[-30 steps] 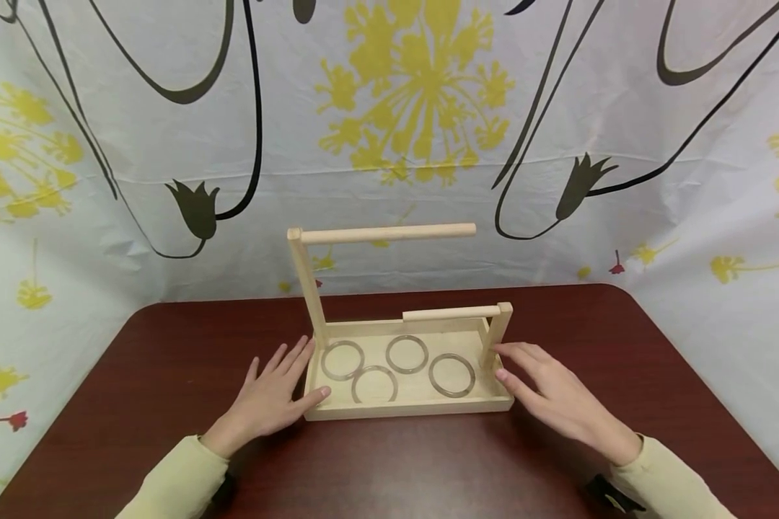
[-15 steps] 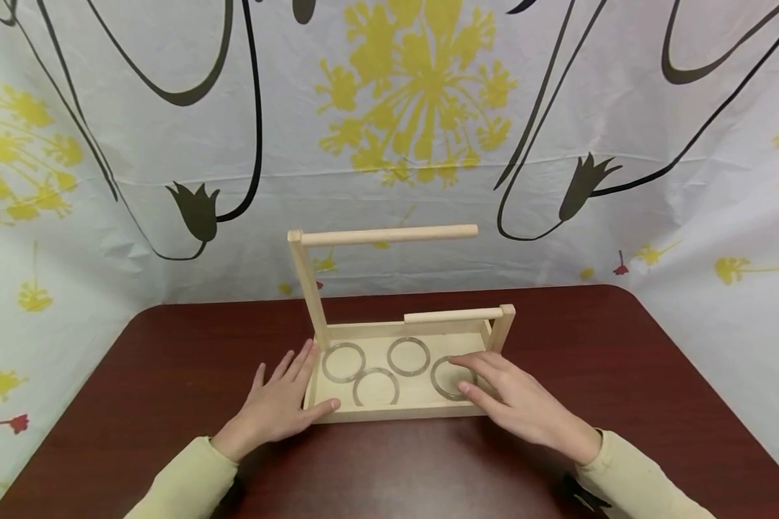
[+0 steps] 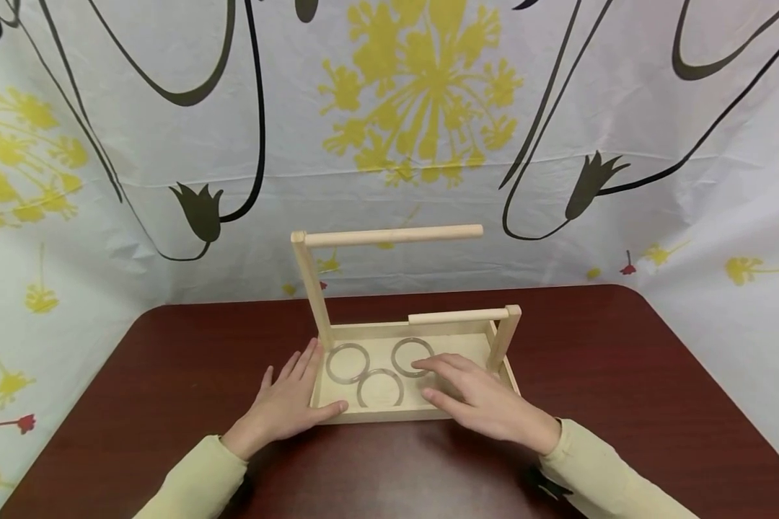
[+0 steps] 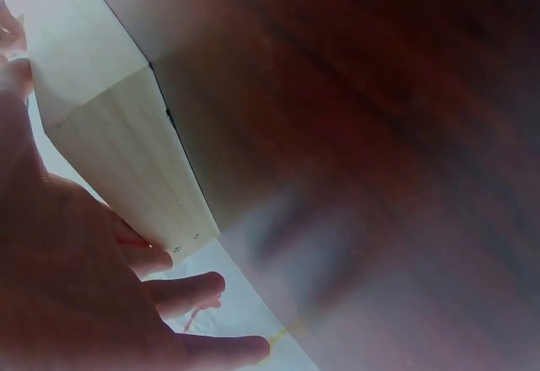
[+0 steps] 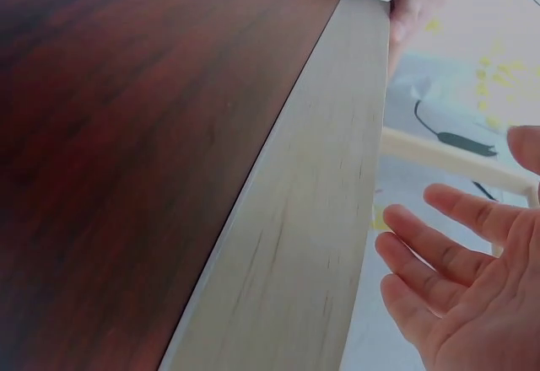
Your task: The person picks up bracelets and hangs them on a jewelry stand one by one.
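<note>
A shallow wooden tray (image 3: 389, 416) stands on the table. Flat inside it lie a left ring (image 3: 328, 363), a front ring (image 3: 380, 371) and a back ring (image 3: 394, 357), all greyish and see-through. My left hand (image 3: 284, 405) rests on the tray's left end, fingers along the outside and thumb over the front corner. Over the right half of the tray hovers my right hand (image 3: 483, 400), its index fingertip over the edge of the back ring. In the right wrist view its fingers (image 5: 451, 257) are relaxed and hold nothing. This hand hides the spot of a fourth ring.
From the tray's left end rises a tall post (image 3: 313, 295) bearing a long rod (image 3: 396, 235) that points right. A shorter post (image 3: 506, 336) at the right end carries a short rod (image 3: 457, 316) pointing left. Behind the dark red table (image 3: 201, 339) hangs a patterned cloth (image 3: 389, 194).
My right hand has moved left from the tray's right end, across the rightmost ring, towards the back ring. My left hand stays at the tray's left end.
</note>
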`<action>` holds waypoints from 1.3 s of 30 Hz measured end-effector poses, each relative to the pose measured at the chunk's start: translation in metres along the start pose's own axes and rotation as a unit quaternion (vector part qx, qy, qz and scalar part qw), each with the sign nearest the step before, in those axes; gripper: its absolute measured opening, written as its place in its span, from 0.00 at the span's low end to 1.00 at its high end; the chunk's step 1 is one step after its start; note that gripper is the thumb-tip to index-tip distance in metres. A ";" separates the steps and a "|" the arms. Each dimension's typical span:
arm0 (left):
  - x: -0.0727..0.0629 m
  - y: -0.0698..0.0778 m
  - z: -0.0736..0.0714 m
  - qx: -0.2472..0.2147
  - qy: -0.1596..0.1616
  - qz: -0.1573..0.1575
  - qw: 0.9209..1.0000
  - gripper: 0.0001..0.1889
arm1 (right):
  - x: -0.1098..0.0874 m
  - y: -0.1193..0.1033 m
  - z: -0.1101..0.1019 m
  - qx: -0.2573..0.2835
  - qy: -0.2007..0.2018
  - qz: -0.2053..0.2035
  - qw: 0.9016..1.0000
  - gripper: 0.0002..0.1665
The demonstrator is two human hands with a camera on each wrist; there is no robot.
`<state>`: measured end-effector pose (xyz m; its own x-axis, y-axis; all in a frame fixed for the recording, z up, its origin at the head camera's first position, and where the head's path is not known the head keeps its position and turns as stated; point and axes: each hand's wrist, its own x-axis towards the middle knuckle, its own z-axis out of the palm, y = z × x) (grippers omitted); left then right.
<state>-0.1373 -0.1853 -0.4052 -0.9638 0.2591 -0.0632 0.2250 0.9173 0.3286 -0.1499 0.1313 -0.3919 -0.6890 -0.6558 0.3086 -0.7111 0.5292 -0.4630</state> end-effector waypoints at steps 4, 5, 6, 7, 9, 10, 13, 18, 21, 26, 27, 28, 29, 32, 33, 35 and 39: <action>0.001 0.000 0.001 -0.013 -0.004 0.000 1.000 0.56 | 0.010 -0.001 0.004 0.004 -0.012 -0.025 1.000 0.22; 0.001 0.000 0.001 -0.019 -0.005 0.002 1.000 0.56 | 0.012 -0.001 0.005 0.003 -0.017 -0.027 0.999 0.21; 0.002 0.000 0.001 -0.026 -0.005 0.004 1.000 0.56 | 0.014 -0.001 0.006 0.003 -0.022 -0.029 0.999 0.22; 0.002 -0.001 0.001 -0.034 -0.004 0.006 0.999 0.56 | 0.017 -0.002 0.007 0.003 -0.025 -0.030 0.999 0.22; 0.003 -0.002 0.000 -0.050 -0.003 0.010 0.999 0.56 | 0.020 -0.002 0.010 0.005 -0.034 -0.029 0.999 0.22; 0.003 -0.003 0.000 -0.057 -0.002 0.011 0.998 0.56 | 0.022 -0.002 0.011 0.009 -0.037 -0.029 0.999 0.22; 0.004 -0.004 0.000 -0.069 -0.006 0.008 0.998 0.57 | 0.028 -0.001 0.016 0.031 -0.046 -0.039 0.998 0.23; 0.005 -0.004 0.000 -0.082 -0.016 0.005 0.996 0.58 | 0.038 0.000 0.025 0.058 -0.061 -0.049 0.995 0.22; 0.005 -0.004 0.000 -0.088 -0.018 0.006 0.996 0.58 | 0.043 0.000 0.028 0.065 -0.069 -0.051 0.994 0.22; 0.005 -0.005 -0.002 -0.095 -0.024 0.005 0.995 0.58 | 0.052 0.001 0.034 0.076 -0.090 -0.042 0.992 0.22; 0.005 -0.005 -0.002 -0.096 -0.025 0.006 0.995 0.58 | 0.054 0.002 0.035 0.078 -0.094 -0.040 0.992 0.22; 0.005 -0.005 -0.002 -0.096 -0.026 0.006 0.995 0.58 | 0.055 0.003 0.036 0.082 -0.100 -0.039 0.991 0.23; 0.005 -0.005 -0.002 -0.096 -0.026 0.006 0.995 0.58 | 0.056 0.003 0.038 0.086 -0.104 -0.038 0.990 0.23; 0.005 -0.005 -0.002 -0.096 -0.028 0.006 0.995 0.58 | 0.061 0.005 0.042 0.089 -0.114 -0.047 0.988 0.24; 0.005 -0.005 -0.002 -0.097 -0.028 0.007 0.995 0.58 | 0.062 0.006 0.043 0.090 -0.117 -0.050 0.988 0.24; 0.005 -0.005 -0.002 -0.097 -0.029 0.008 0.995 0.58 | 0.065 0.007 0.045 0.087 -0.123 -0.058 0.987 0.23; 0.006 -0.007 -0.001 -0.093 -0.030 0.007 0.995 0.58 | 0.067 0.007 0.045 0.076 -0.137 -0.064 0.986 0.24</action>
<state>-0.1443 -0.1900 -0.4072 -0.9496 0.2932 -0.1112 0.2020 0.8432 0.4983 -0.1944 0.0668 -0.4121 -0.5172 -0.8433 0.1460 -0.7456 0.3601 -0.5607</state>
